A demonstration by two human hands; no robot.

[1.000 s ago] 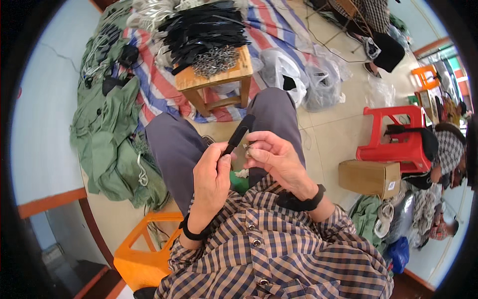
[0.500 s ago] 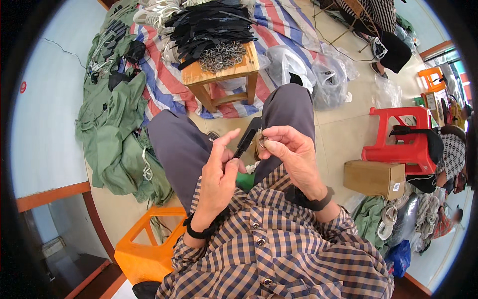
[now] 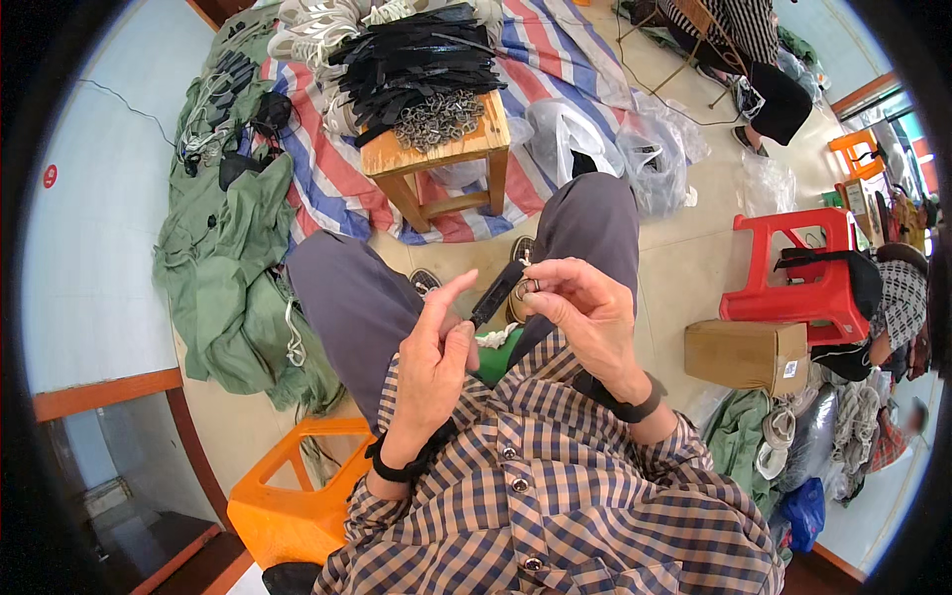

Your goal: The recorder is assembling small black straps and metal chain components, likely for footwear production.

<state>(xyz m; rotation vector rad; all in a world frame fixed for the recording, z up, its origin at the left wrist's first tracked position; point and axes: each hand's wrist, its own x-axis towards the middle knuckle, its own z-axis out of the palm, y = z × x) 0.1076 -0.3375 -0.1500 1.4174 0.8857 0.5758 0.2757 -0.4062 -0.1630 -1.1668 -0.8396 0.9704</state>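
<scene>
Above my lap, my left hand point(image 3: 428, 365) pinches the near end of a short black strap point(image 3: 496, 295) between thumb and fingers, with the index finger raised. The strap slants away toward my right hand point(image 3: 589, 317). My right hand's thumb and fingertips close on a small metal ring point(image 3: 536, 286) beside the strap's far end. Whether the strap passes through the ring I cannot tell. Beyond my knees, a wooden stool point(image 3: 382, 159) carries a heap of black straps point(image 3: 416, 64) and a pile of metal rings point(image 3: 436, 121).
Green cloth point(image 3: 223, 288) and a striped sheet point(image 3: 342, 183) cover floor to the left and ahead. An orange stool point(image 3: 263, 506) stands near left. At right are a red stool point(image 3: 783, 263), a cardboard box point(image 3: 744, 357) and plastic bags point(image 3: 654, 174). Another person's leg point(image 3: 778, 104) shows far right.
The strap's far end and the ring in my right hand have come closer together. The strap has tilted farther to the right. My knees have spread slightly.
</scene>
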